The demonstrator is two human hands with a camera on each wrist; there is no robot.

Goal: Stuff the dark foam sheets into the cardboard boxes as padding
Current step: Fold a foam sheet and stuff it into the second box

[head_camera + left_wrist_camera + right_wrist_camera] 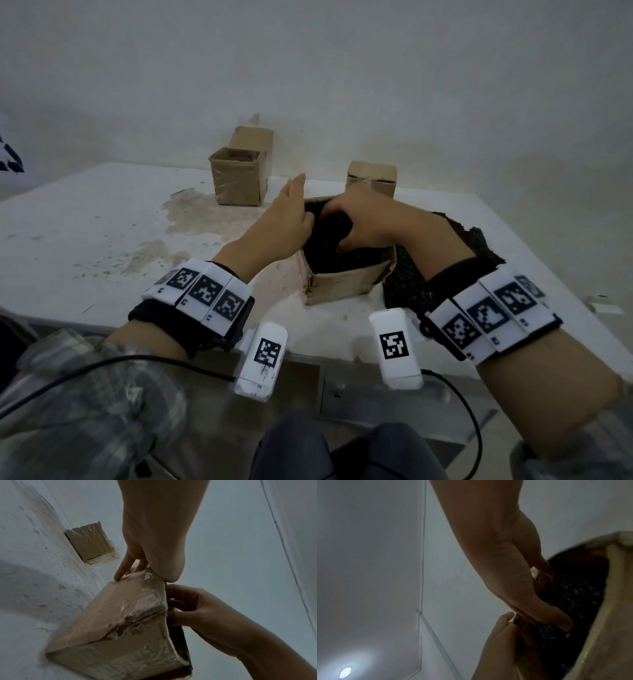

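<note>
— What is seen nearest the table (85, 219) edge?

— An open cardboard box (346, 279) is stood close to the front edge, its outer walls wrapped in clear tape. It is filled with dark foam (329, 250), which reaches up to the rim.

— How is the box held?

— The left wall is gripped by the left hand (284, 222): the thumb is hooked over the rim into the box, while the straight fingers are laid along the outside. In the left wrist view, one fingertip (118, 576) is pressed on the taped wall.

— And the other hand?

— The right hand (363, 219) is reached down into the opening. Its fingers are curled into the foam and its thumb is set against it, so a fold of foam is pinched. How deep the fingertips go cannot be told, as they are hidden by the foam.

— Is more foam seen?

— Yes. A loose foam sheet (476, 240) with a ragged edge is laid flat on the table just beside the box on its right, partly under the right forearm.

— What is placed farther back?

— A second box (239, 180), open with one flap raised, is stood near the wall to the left. A third box (373, 178) is stood to the right, behind the hands. Both are well apart from the near box.
</note>
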